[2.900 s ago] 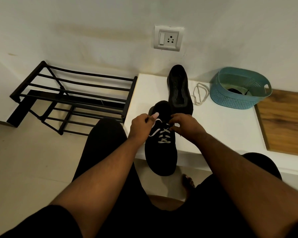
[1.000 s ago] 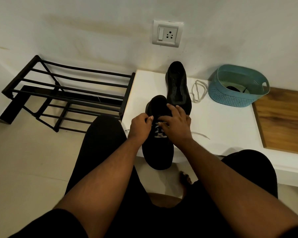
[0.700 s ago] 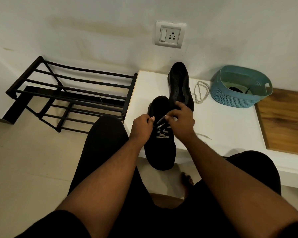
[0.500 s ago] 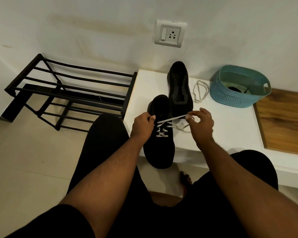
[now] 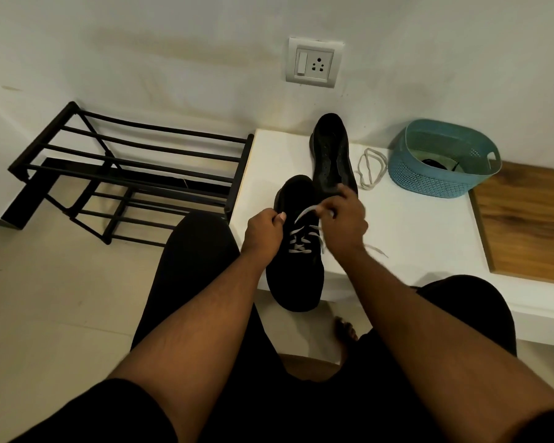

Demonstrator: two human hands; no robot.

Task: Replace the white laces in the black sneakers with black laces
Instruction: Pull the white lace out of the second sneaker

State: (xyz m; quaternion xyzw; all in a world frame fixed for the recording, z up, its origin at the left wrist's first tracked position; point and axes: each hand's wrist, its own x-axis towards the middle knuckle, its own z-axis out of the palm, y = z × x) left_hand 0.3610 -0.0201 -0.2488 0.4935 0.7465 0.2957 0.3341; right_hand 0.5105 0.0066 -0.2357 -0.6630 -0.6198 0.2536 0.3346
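Nearest the camera are the person's two bare forearms and two black-clad knees, with the toes of one bare foot (image 5: 344, 327) showing on the floor between them. Past the knees, one black sneaker (image 5: 296, 266) lies on the near edge of the white bench (image 5: 413, 231), its toe overhanging the edge toward the person; one white lace (image 5: 301, 239) crosses its eyelets in a few remaining rows. The left hand (image 5: 264, 231) grips the sneaker's left side by the collar, fingers curled and thumb on top. The right hand (image 5: 344, 220) sits at the upper eyelets with fingers curled, pinching a raised strand of that lace; a loose end of the lace trails out on the bench just right of the right wrist. Touching the far end of this shoe, a second black sneaker (image 5: 331, 155) lies lengthwise toward the wall, its eyelets bare. Just beside it on the right lies one removed white lace (image 5: 370, 167), coiled in loose loops. Farther right stands one teal perforated basket (image 5: 438, 172) with something dark inside, too dim to tell what. A wooden panel (image 5: 528, 222) adjoins the bench on the right. Left of the bench stands one black metal shoe rack (image 5: 131, 174) with two tiers of bars. On the wall behind is one white switch-and-socket plate (image 5: 314, 62).
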